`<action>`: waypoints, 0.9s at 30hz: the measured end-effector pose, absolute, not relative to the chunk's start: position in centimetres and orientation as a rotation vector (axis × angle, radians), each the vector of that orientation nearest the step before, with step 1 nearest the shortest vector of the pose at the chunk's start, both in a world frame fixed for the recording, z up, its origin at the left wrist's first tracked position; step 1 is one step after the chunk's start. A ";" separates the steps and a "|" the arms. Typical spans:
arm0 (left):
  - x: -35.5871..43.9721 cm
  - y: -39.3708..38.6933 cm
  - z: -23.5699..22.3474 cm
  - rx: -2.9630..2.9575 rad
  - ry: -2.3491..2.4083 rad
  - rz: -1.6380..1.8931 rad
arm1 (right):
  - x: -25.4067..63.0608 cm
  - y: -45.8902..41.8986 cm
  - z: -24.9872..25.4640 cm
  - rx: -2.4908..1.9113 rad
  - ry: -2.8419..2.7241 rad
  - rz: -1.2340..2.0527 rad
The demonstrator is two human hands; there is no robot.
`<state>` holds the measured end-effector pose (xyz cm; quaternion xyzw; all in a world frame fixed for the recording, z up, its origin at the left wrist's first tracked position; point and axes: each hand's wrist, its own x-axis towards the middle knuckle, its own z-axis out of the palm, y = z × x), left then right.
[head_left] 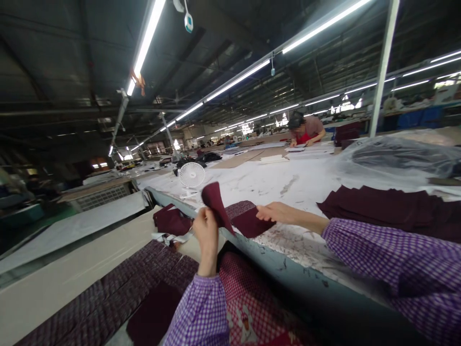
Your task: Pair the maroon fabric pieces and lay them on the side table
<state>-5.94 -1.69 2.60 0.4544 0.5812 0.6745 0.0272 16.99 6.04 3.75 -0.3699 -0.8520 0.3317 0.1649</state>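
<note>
My left hand (pixel 206 230) is closed on a maroon fabric piece (pixel 217 204), which stands up and curls above the table's edge. Further right, the fingers of my right hand (pixel 275 212) pinch the corner of another maroon fabric piece (pixel 252 222) lying on the white table. A speckled patch (pixel 242 208) shows along the far side of that piece. To the right of my right arm lies a fanned stack of maroon fabric pieces (pixel 392 206). A small maroon pile (pixel 172 219) sits to the left of my left hand.
A white fan (pixel 191 175) stands on the white table (pixel 245 178). Speckled dark fabric strips (pixel 118 283) lie on the lower left surface. Clear plastic sheeting (pixel 406 156) covers something at the right. A person (pixel 308 129) leans over the table further back. A metal post (pixel 384 67) rises behind.
</note>
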 end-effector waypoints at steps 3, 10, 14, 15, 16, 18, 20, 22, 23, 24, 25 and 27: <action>-0.8 -3.2 1.1 2.035 1.695 1.674 | 18.5 5.9 5.3 -1.150 -2.021 1.638; 3.5 -4.5 -0.6 2.323 1.875 1.264 | 21.6 5.0 5.9 -1.186 -2.068 1.750; 1.6 -2.9 1.8 2.118 2.099 1.276 | 22.4 4.5 6.5 -1.130 -2.130 1.613; 1.1 -2.5 2.5 2.076 2.136 1.323 | 22.4 4.1 6.9 -1.131 -2.108 1.611; 0.7 -2.1 3.1 2.041 2.163 1.378 | 22.4 3.6 7.3 -1.118 -2.080 1.634; 0.0 -1.6 4.1 2.014 2.219 1.473 | 22.2 2.6 8.3 -1.050 -2.037 1.722; -0.2 -1.6 4.5 2.087 2.272 1.513 | 21.7 1.6 9.1 -1.008 -1.999 1.779; -0.2 -2.1 4.5 2.256 2.281 1.507 | 21.1 0.9 9.4 -1.018 -1.955 1.795; -0.1 -2.6 4.4 2.358 2.256 1.497 | 20.9 0.8 9.4 -1.029 -1.926 1.798; 0.1 -3.1 4.2 2.468 2.203 1.485 | 20.6 0.7 9.3 -1.035 -1.894 1.800; 0.3 -3.7 3.9 2.588 2.117 1.466 | 20.4 0.8 9.2 -1.037 -1.863 1.796; 0.8 -5.0 3.4 2.843 1.845 1.396 | 20.0 1.1 8.8 -1.059 -1.810 1.742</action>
